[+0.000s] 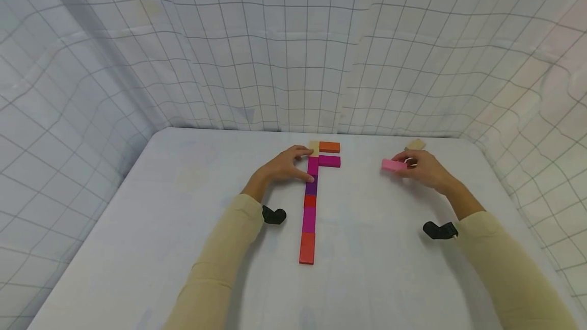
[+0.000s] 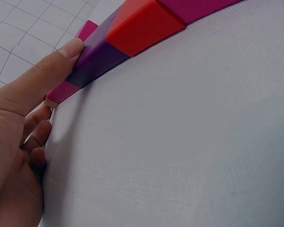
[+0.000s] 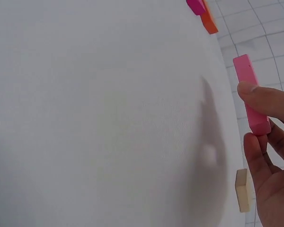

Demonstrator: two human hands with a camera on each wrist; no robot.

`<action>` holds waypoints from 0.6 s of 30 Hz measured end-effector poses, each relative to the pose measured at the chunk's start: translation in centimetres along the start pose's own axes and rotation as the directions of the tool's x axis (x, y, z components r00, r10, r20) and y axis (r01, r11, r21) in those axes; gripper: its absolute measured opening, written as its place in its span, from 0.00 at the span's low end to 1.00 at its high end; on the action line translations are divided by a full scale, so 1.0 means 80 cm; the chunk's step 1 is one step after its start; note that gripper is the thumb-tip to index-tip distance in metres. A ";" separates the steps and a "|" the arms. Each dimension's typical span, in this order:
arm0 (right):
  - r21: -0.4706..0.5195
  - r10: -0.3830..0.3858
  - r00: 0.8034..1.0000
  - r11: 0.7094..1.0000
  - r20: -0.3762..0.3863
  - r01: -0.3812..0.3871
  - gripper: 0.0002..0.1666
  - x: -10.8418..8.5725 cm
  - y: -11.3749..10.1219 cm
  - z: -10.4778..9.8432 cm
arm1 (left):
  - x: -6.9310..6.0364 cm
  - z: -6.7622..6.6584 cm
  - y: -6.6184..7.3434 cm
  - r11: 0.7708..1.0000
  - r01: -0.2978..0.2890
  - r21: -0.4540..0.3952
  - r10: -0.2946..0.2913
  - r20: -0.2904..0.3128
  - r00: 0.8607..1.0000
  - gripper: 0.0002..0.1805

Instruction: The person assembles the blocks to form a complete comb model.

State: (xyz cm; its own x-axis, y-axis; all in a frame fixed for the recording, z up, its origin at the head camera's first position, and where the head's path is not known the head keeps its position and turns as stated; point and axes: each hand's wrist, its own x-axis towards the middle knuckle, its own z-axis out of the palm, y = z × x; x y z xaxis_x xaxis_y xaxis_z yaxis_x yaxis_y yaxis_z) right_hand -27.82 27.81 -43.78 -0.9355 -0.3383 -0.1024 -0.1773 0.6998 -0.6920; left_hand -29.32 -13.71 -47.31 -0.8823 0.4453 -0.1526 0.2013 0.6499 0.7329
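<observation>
My right hand point(image 1: 423, 168) pinches a pink block point(image 1: 393, 165) between thumb and fingers. In the right wrist view, that block tilts above the tabletop, its shadow falling to one side. My left hand point(image 1: 285, 165) rests at the left side of a column of coloured blocks. Its thumb touches the purple block point(image 2: 97, 59), and a fingertip is at the beige block point(image 1: 314, 147) at the far end. Between these two lies a magenta block point(image 1: 313, 165). Nearer are a red block point(image 1: 310, 201), another magenta block point(image 1: 309, 219) and an orange-red block point(image 1: 307, 247).
An orange block point(image 1: 329, 147) and a magenta block point(image 1: 330, 161) extend rightward from the column's far part. One loose beige block point(image 3: 243, 190) lies beyond my right hand. White grid-patterned cloth point(image 1: 321, 65) rises behind the white table point(image 1: 367, 269) and along both sides.
</observation>
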 end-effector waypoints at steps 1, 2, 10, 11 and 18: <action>-0.010 -0.010 1.000 1.000 0.002 0.010 0.22 0.001 -0.003 0.002 | 0.000 0.000 0.000 1.000 -0.001 0.000 0.001 -0.001 1.000 0.50; -0.018 -0.016 1.000 1.000 0.003 0.016 0.21 0.001 -0.006 0.005 | 0.000 0.000 0.000 1.000 -0.001 0.002 0.001 0.000 1.000 0.50; -0.020 -0.085 0.996 0.996 -0.001 0.085 0.20 0.004 -0.021 0.027 | 0.001 0.000 0.001 1.000 0.006 0.008 -0.006 -0.004 1.000 0.50; -0.019 -0.089 0.996 0.996 0.002 0.089 0.20 0.004 -0.023 0.029 | 0.001 0.000 0.001 1.000 0.004 0.006 -0.004 -0.003 1.000 0.50; -0.040 -0.153 0.988 0.987 0.020 0.154 0.20 0.009 -0.034 0.051 | -0.002 -0.001 0.004 1.000 0.002 -0.003 -0.002 0.003 1.000 0.50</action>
State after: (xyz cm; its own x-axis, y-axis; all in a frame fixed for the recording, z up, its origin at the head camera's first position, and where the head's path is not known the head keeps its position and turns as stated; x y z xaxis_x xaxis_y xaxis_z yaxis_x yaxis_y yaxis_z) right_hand -26.75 23.05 -44.89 -0.8909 -0.4542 -0.0096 -0.3313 0.6640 -0.6703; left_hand -29.19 -13.64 -46.99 -0.8813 0.4460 -0.1563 0.1983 0.6492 0.7343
